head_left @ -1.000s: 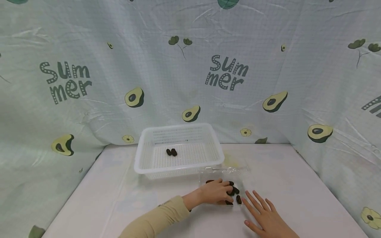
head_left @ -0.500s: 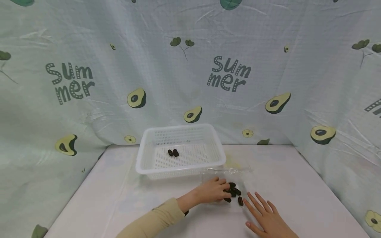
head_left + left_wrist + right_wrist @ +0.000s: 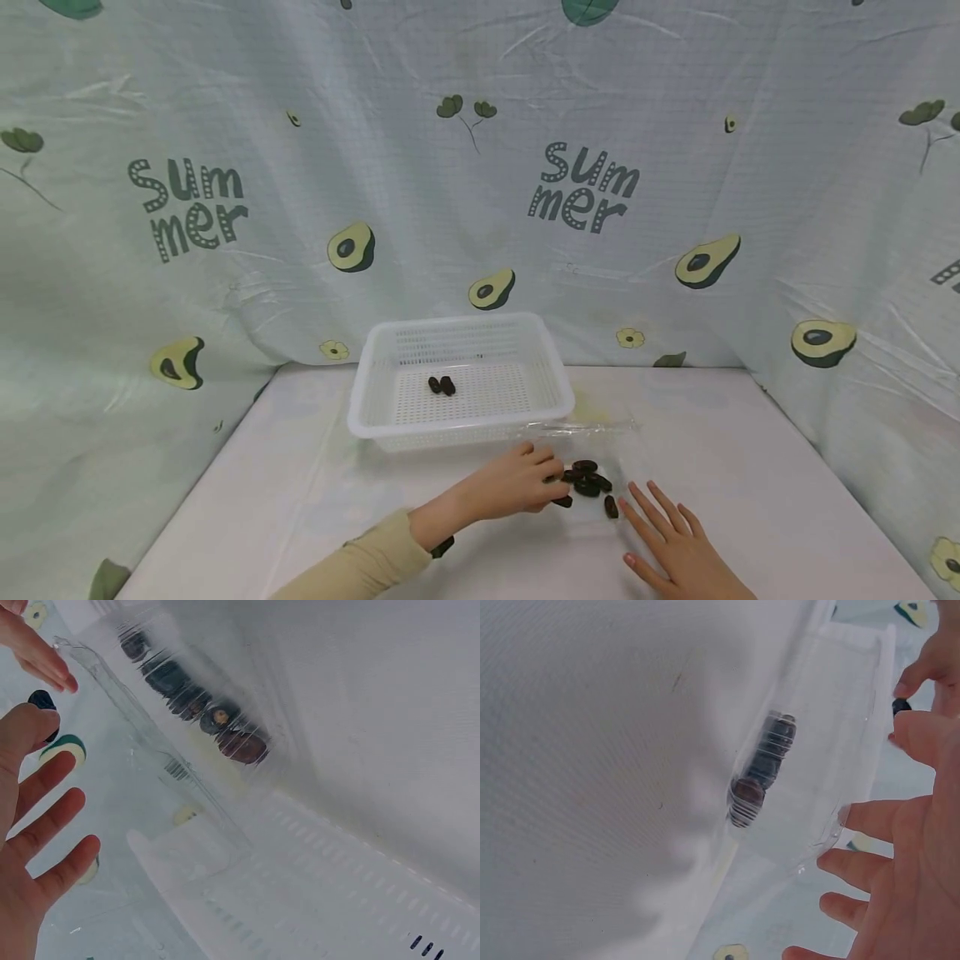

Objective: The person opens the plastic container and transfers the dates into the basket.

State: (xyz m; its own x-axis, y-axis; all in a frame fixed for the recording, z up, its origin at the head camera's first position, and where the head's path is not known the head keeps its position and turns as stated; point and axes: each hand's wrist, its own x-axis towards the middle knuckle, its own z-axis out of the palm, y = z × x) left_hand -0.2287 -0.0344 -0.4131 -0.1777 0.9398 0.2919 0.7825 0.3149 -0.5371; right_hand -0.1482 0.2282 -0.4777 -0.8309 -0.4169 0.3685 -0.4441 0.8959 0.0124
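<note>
In the head view my left hand is at the left side of a clear plastic tray that holds several dark dates. Its thumb and a finger pinch one date, while the other fingers stand spread in the left wrist view. My right hand lies to the right of the tray with its fingers spread and nothing held. Its fingertips are right at the tray's edge in the right wrist view, where the dates inside show through the clear wall.
Behind and left of the tray stands a white perforated basket with two dates on its floor. The white table is closed off at the back and sides by a printed curtain.
My left hand has moved left from over the dates, pinching one, so more dates show in the tray. The right hand stays put. The head view has shifted slightly.
</note>
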